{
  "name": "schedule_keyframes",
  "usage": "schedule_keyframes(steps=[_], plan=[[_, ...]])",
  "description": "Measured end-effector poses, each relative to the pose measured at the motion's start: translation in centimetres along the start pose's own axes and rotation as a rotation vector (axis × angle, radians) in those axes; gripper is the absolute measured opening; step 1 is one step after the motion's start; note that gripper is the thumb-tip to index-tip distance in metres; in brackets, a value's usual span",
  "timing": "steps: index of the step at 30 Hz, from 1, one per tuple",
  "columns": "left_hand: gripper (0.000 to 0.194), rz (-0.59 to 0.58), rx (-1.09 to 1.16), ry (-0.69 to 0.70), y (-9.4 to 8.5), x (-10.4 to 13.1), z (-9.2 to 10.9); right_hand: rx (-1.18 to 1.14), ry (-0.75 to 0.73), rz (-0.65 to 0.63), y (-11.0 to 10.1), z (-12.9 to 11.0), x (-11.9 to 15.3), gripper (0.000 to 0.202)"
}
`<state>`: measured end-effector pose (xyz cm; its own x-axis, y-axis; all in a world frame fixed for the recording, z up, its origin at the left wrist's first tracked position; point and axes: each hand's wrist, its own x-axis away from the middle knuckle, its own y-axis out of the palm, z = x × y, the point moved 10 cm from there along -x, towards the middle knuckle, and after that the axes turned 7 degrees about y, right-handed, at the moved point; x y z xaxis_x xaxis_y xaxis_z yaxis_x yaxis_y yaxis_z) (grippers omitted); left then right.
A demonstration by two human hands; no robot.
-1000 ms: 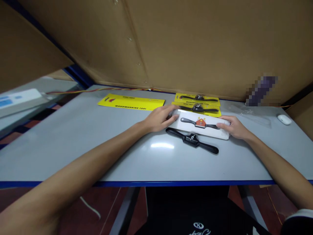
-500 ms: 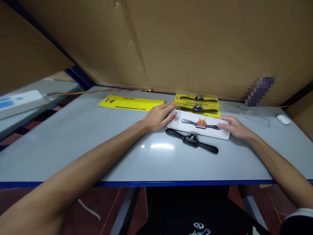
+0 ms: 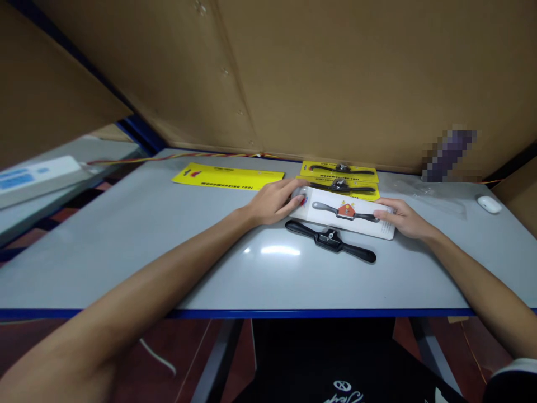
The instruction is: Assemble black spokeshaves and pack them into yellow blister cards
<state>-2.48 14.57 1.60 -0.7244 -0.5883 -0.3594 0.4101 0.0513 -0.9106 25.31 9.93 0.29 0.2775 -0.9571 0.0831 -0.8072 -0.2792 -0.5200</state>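
Between my two hands is a white cardboard packaging card (image 3: 346, 221) printed with a picture of a spokeshave, tilted a little up from the table. My left hand (image 3: 277, 201) is closed on its left end, thumb on the front. At the right end, my right hand (image 3: 398, 217) grips it with the thumb on the printed face. Just in front of the card a black spokeshave (image 3: 331, 240) lies loose on the table. Behind it are two yellow cards, a nearer one (image 3: 364, 196) and a farther one (image 3: 356, 175), each with a black spokeshave on it.
Another yellow card (image 3: 229, 178) lies flat at the back left. Clear plastic wrapping (image 3: 436, 198) and a white mouse (image 3: 489, 205) are on the right of the grey table (image 3: 126, 240). A wire (image 3: 188, 156) runs along the back by the brown partition (image 3: 314, 78).
Both hands keep their hold on the white card, which stays nearly in place. The whole view has shifted very slightly.
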Motion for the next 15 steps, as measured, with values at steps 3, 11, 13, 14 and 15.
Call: schedule_keyframes(steps=[3, 11, 13, 14, 15], plan=[[0.061, -0.004, -0.009, -0.013, 0.0, -0.05, -0.03, 0.015, -0.021, 0.016, 0.01, -0.39, 0.08, 0.046], [0.056, 0.007, 0.001, -0.046, 0.19, 0.07, -0.64, 0.05, -0.006, 0.019, 0.25, -0.49, 0.13, 0.044], [0.055, 0.016, 0.003, -0.048, 0.18, 0.09, -0.77, 0.064, -0.003, 0.03, 0.18, -0.52, 0.14, 0.044], [0.055, 0.017, 0.003, -0.047, 0.18, 0.1, -0.77, 0.071, -0.005, 0.037, 0.12, -0.59, 0.14, 0.045], [0.055, 0.014, 0.003, -0.043, 0.2, 0.09, -0.73, 0.076, -0.008, 0.043, 0.06, -0.67, 0.15, 0.045]])
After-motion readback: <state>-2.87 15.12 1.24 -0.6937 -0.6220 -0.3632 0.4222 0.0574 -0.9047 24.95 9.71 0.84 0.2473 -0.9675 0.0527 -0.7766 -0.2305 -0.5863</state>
